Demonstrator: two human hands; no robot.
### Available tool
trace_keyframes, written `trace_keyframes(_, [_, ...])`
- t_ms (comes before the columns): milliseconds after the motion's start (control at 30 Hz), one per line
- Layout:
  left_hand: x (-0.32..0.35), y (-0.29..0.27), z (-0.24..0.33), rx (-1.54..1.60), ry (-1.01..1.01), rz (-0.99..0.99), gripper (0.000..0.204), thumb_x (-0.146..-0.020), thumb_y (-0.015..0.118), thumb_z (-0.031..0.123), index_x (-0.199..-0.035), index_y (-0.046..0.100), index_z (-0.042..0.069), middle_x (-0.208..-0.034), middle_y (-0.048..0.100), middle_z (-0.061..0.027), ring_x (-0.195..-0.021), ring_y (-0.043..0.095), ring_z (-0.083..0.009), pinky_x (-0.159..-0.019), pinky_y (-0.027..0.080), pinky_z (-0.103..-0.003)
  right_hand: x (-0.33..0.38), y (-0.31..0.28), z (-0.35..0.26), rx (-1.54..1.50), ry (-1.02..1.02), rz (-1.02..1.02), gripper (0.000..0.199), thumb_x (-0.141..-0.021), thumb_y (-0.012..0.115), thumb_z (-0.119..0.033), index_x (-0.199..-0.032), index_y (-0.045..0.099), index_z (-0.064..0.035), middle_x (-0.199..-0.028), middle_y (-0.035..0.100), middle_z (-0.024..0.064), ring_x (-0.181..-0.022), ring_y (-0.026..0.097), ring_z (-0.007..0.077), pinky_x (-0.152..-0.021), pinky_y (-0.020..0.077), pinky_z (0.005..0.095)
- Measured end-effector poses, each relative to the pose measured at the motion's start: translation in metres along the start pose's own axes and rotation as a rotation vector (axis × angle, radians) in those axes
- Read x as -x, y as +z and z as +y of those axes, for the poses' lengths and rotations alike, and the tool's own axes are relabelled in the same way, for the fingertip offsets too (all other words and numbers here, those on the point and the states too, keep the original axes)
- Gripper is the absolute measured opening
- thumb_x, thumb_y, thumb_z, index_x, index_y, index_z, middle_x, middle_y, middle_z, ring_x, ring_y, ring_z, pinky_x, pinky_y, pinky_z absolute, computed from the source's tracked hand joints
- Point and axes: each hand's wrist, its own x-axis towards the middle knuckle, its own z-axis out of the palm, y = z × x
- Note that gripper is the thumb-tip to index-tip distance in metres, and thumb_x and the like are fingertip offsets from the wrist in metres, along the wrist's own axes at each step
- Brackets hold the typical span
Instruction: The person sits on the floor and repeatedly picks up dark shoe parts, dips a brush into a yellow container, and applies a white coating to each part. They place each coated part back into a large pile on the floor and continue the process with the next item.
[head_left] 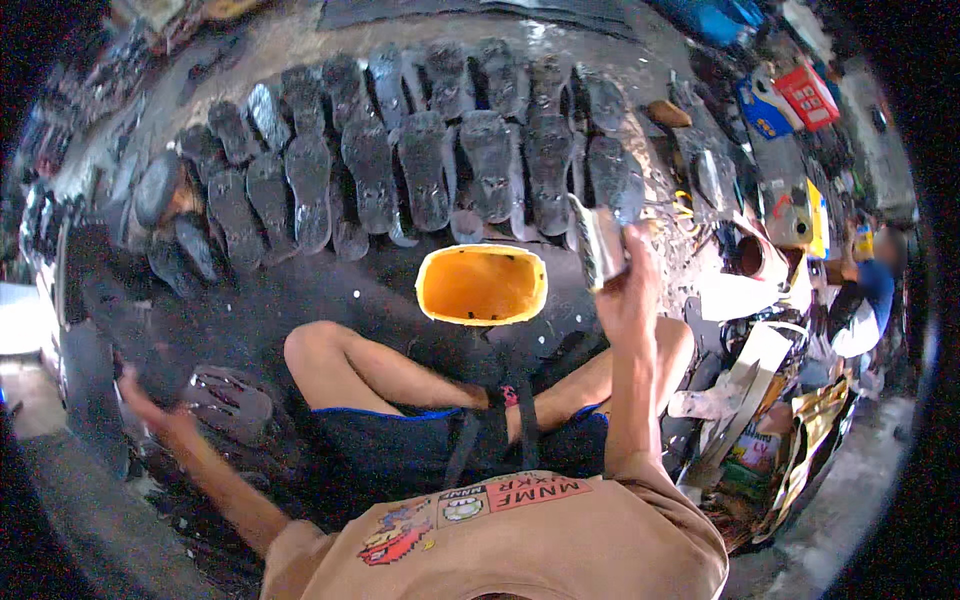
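My right hand (632, 270) is closed round a flat, pale piece with dark edges (600, 243), held upright to the right of the yellow tub; its exact kind is unclear. The open-topped tub (428, 302) has orange-yellow inner walls and stands before my crossed legs. Far to the left, my left hand (155, 405) reaches out with its fingers apart and nothing visible in them. Beside it lies a dark, ridged shoe sole (228, 405). Beyond the tub, several dark shoe soles (427, 165) lie side by side in two rows.
Further soles (160, 190) are heaped at the left. On the right lie a red box (806, 97), a blue box (766, 108), pale strips (750, 370) and mixed scraps. Another person in blue (875, 290) is at the far right.
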Motion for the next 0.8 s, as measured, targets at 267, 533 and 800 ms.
trace_keyframes(267, [0.262, 0.341, 0.087, 1.241, -0.863, -0.512, 0.067, -0.089, 0.065, 0.05, -0.134, 0.057, 0.001, -0.13, 0.059, -0.0197, -0.115, 0.05, -0.0281, -0.091, 0.046, -0.038, 0.011, 0.034, -0.017, 0.044, -0.095, -0.268, 0.028, -0.093, 0.078, -0.024, -0.112, 0.071, -0.0038, -0.102, 0.076, 0.0029, -0.079, 0.072, 0.017, -0.072, 0.0559, 0.0306])
trace_keyframes(533, [0.286, 0.317, 0.076, 0.901, -0.921, -0.676, 0.07, -0.092, 0.057, 0.044, -0.142, 0.052, -0.005, -0.133, 0.064, -0.0256, -0.107, 0.068, -0.0371, -0.09, 0.056, -0.053, 0.027, 0.088, -0.003, 0.778, -1.13, -0.348, 0.029, -0.077, 0.088, -0.031, -0.087, 0.071, -0.0101, -0.08, 0.064, 0.0115, -0.075, 0.062, 0.035, -0.066, 0.0483, 0.047])
trace_keyframes(800, [0.282, 0.322, 0.117, 0.732, -0.903, -0.544, 0.052, -0.081, 0.072, 0.04, -0.11, 0.058, -0.001, -0.096, 0.071, -0.0162, -0.079, 0.07, -0.0245, -0.066, 0.058, -0.035, 0.074, 0.051, -0.014, 1.136, -0.498, -0.42, 0.027, -0.081, 0.089, -0.024, -0.099, 0.076, -0.0086, -0.092, 0.076, 0.0077, -0.079, 0.073, 0.0234, -0.069, 0.0569, 0.0401])
